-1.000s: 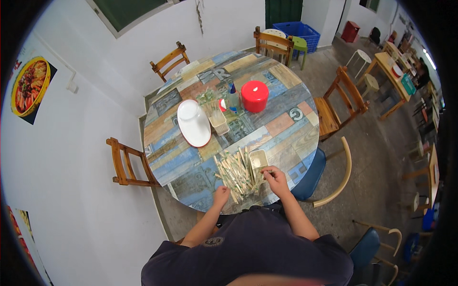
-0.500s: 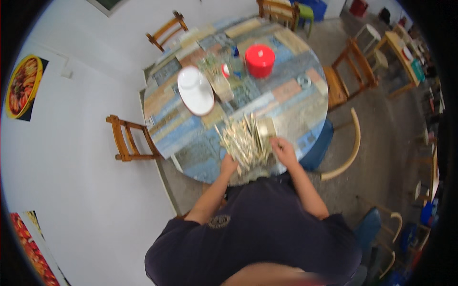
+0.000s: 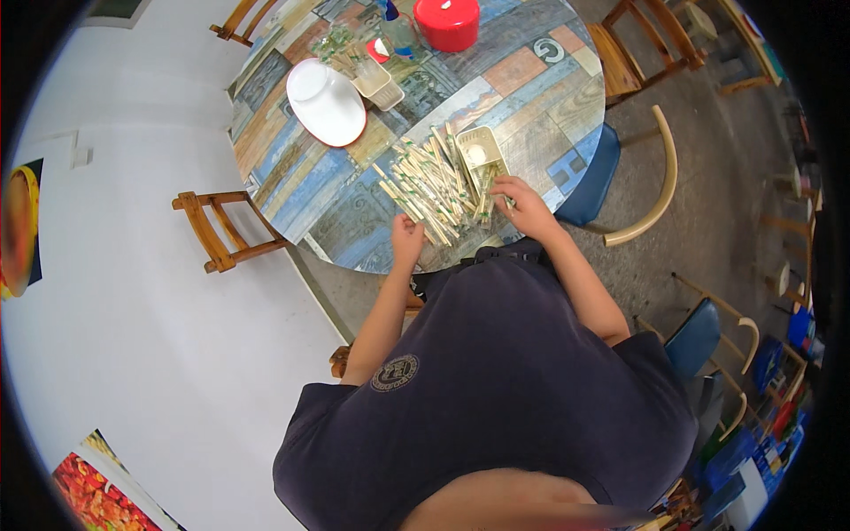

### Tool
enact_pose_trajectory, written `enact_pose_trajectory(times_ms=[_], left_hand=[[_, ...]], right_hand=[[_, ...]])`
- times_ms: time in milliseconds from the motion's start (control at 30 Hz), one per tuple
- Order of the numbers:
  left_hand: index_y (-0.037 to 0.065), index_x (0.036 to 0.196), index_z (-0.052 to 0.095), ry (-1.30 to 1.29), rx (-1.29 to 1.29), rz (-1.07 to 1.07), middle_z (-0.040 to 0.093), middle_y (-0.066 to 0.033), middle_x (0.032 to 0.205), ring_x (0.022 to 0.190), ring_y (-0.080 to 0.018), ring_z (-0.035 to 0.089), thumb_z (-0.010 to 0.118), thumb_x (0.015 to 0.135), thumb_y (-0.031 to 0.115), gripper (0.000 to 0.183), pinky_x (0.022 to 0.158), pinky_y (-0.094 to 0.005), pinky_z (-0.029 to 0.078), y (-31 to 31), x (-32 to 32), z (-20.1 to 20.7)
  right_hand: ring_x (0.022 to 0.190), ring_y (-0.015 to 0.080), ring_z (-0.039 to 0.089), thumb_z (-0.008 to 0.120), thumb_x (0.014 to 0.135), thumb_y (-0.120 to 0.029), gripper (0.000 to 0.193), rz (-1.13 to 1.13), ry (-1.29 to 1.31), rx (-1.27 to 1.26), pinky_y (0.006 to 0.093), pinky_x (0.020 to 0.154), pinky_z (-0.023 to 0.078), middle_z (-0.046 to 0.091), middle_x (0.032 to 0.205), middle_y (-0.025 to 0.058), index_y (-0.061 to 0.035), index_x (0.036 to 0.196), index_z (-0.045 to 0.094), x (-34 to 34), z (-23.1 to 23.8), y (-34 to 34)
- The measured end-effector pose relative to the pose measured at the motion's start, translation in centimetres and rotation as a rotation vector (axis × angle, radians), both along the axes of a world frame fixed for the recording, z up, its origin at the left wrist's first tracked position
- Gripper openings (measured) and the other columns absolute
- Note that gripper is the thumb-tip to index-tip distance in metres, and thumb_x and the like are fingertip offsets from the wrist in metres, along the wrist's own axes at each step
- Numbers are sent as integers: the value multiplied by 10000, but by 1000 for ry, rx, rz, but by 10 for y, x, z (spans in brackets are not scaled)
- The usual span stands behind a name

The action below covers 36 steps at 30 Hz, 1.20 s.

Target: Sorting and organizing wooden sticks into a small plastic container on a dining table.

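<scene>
A loose pile of wrapped chopsticks (image 3: 429, 181) lies near the front edge of the round table (image 3: 341, 208), most ends pointing toward me. At the pile's left side my left hand (image 3: 407, 241) has its fingers curled in; whatever they may hold is hidden. My right hand (image 3: 524, 211) is bent at the near end of a cream plastic basket (image 3: 481, 146), fingers and thumb drawn together around something too small to make out. Inside the basket sits a small round white item (image 3: 476, 156). More wrapped chopsticks (image 3: 485, 208) lie beside the right fingers.
Farther back stand a white oval dish (image 3: 326, 102), a second cream basket (image 3: 381, 88), a red lidded pot (image 3: 447, 22) and a clear bottle (image 3: 400, 37). Chairs surround the table: a wooden one (image 3: 226, 232) at left, a blue-seated one (image 3: 593, 177) at right.
The view has shifted, so the table sits higher in it. My right hand has moved in against the basket's near end; my left hand has drawn slightly away from the pile.
</scene>
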<state>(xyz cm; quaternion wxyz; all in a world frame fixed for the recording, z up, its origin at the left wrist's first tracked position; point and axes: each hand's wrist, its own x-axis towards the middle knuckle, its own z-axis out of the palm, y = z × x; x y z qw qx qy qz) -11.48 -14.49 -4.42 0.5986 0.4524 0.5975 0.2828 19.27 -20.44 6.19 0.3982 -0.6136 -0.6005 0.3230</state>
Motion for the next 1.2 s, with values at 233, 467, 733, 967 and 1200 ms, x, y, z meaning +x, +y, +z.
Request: enact_pose_trajectory(times_ms=[233, 467, 733, 967, 1200], left_hand=[[24, 1106, 476, -207, 257, 12, 614, -65, 972, 806, -117, 629, 647, 986, 19, 209, 709, -287, 567, 23, 34, 74], [19, 1070, 597, -192, 586, -152, 660, -79, 986, 890, -159, 662, 702, 963, 63, 157, 791, -297, 528, 40, 97, 158], [39, 1009, 662, 170, 659, -663, 653, -160, 986, 991, -395, 598, 708, 805, 40, 209, 889, -458, 482, 39, 123, 124], [58, 997, 676, 195, 564, -752, 664, -137, 995, 1048, -384, 595, 695, 752, 42, 246, 915, -450, 474, 48, 128, 110], [70, 1065, 665, 242, 629, -789, 653, -127, 1093, 1060, -385, 589, 758, 734, 54, 344, 929, -438, 486, 49, 121, 117]], right_hand=[[856, 173, 594, 777, 883, -132, 496, -10, 175, -214, 301, 778, 521, 543, 1306, 90, -107, 1347, 602, 6, 10, 3], [793, 123, 555, 849, 816, -146, 643, 33, 302, -188, 269, 731, 494, 521, 1311, 76, -101, 1396, 576, 10, 49, 8], [849, 126, 578, 908, 769, -209, 645, 52, 348, -62, 271, 783, 508, 522, 1293, 75, -118, 1343, 628, 6, 64, 6], [897, 170, 635, 844, 845, -226, 363, 132, 305, -91, 324, 809, 537, 611, 1151, 57, -99, 1169, 742, -9, 83, 12], [947, 285, 672, 824, 828, -172, 196, 362, 90, 80, 389, 826, 541, 671, 1019, 81, -61, 957, 726, -7, 92, 25]])
